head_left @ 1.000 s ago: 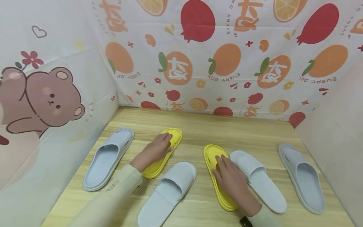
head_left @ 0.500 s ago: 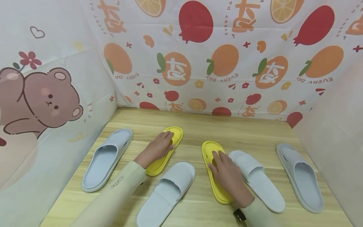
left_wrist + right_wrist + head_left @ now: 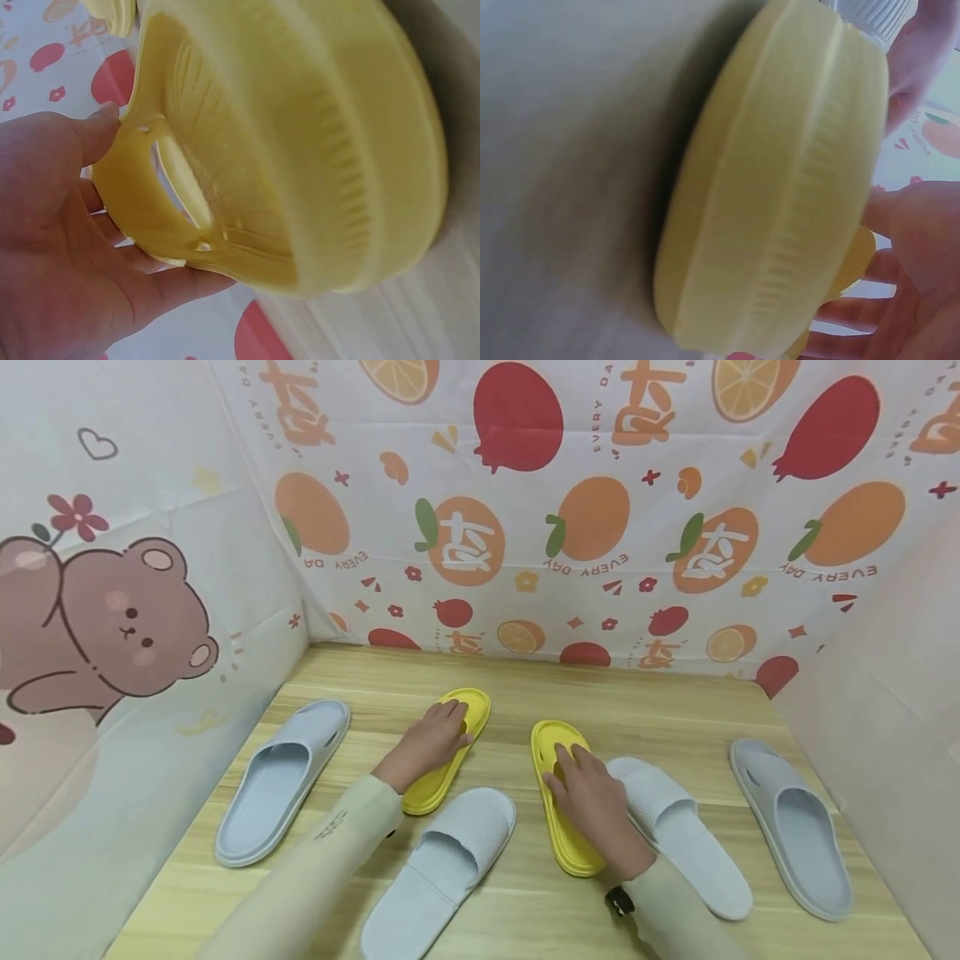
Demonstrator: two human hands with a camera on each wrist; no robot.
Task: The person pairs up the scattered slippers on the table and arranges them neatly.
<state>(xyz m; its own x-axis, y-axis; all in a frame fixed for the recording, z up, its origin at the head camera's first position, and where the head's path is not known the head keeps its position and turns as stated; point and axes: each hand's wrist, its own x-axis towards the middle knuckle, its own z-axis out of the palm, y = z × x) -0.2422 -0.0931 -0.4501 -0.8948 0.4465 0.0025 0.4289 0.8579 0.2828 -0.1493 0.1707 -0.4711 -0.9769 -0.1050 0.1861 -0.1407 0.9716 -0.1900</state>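
Note:
Two yellow slippers lie on the wooden board with their toes toward the back. My left hand [image 3: 433, 743] grips the left yellow slipper [image 3: 429, 793] across its strap. In the left wrist view, the thumb is at one edge of the strap [image 3: 135, 199] and the fingers reach the other. My right hand [image 3: 596, 797] holds the right yellow slipper [image 3: 573, 852] over its strap in the same way, covering much of it. In the right wrist view, that slipper's heel hides most of the strap, and the fingers [image 3: 855, 313] show beside it.
A pale blue-grey slipper [image 3: 262, 793] lies far left, its mate [image 3: 806, 843] far right. One white ribbed slipper [image 3: 468, 835] sits front centre; another [image 3: 705, 868] lies close beside my right hand. A fruit-print cloth [image 3: 525, 527] rises behind the wooden board [image 3: 600, 689].
Both yellow slippers have slid away from me toward the back, the left one also slightly right and the right one slightly left. My hands have moved with them.

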